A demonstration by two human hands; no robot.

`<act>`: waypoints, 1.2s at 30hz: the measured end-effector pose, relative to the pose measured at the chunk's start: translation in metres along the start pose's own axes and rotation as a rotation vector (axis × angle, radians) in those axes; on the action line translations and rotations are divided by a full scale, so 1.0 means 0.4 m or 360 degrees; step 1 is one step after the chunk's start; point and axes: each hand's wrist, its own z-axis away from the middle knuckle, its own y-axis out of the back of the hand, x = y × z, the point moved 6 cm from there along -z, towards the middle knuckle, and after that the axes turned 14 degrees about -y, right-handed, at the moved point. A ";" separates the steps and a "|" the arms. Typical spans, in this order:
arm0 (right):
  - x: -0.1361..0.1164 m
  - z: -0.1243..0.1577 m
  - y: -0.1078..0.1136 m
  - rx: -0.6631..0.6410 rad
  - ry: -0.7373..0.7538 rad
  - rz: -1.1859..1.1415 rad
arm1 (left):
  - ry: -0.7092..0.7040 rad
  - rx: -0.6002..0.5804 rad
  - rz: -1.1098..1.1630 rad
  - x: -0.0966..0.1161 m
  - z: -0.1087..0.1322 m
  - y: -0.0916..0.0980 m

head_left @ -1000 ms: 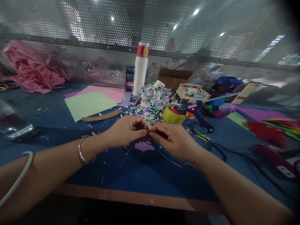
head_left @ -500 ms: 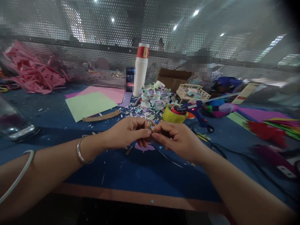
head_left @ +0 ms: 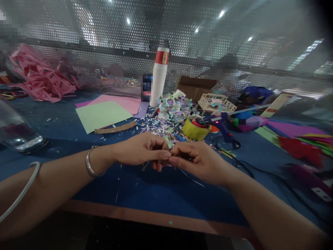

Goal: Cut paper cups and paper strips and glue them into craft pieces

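Left hand and right hand meet tip to tip, fingers of both closed in a pinch on a small piece, mostly hidden between them. Step in hand, as judged: fine pressing or folding. A next move calls for steady pinch pressure. Paper scraps lie just beyond the fingers.

Left hand and right hand sit lower and closer to the near table edge than a second ago. Thumb tips now press together; fingers curl tighter underneath. Small brown piece, glimpsed between the fingertips half a second ago, is now hidden. Purple scrap below the hands is now covered. View drifts: cup stack sits slightly further right.
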 end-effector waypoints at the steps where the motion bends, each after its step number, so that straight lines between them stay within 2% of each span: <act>1: -0.004 0.003 0.004 0.0033 0.0024 0.0010 | -0.0016 0.0017 0.0016 0.004 0.000 -0.003; 7: -0.019 0.012 0.026 0.0225 0.0124 0.0004 | -0.0019 0.0306 0.0298 0.015 -0.001 -0.012; 13: -0.023 0.010 0.018 0.0272 0.0127 -0.0020 | 0.0116 0.0368 0.0588 -0.002 0.003 -0.010; 19: -0.002 -0.005 0.018 0.0335 0.0032 -0.0120 | 0.0088 0.0500 0.0493 -0.006 0.002 0.010; 23: 0.018 -0.018 0.012 0.0241 -0.0045 -0.0181 | 0.0086 0.0509 0.0367 -0.008 -0.001 0.015; 27: 0.020 -0.014 0.011 0.0208 -0.0032 -0.0235 | 0.0072 0.0440 0.0339 -0.001 0.001 0.015; 30: 0.013 -0.006 0.017 0.0243 0.0006 -0.0215 | 0.0031 0.0398 0.0371 0.011 0.000 0.010; 36: -0.009 0.008 0.029 0.0404 0.0156 -0.0086 | 0.0095 0.0493 0.0551 0.004 -0.003 0.000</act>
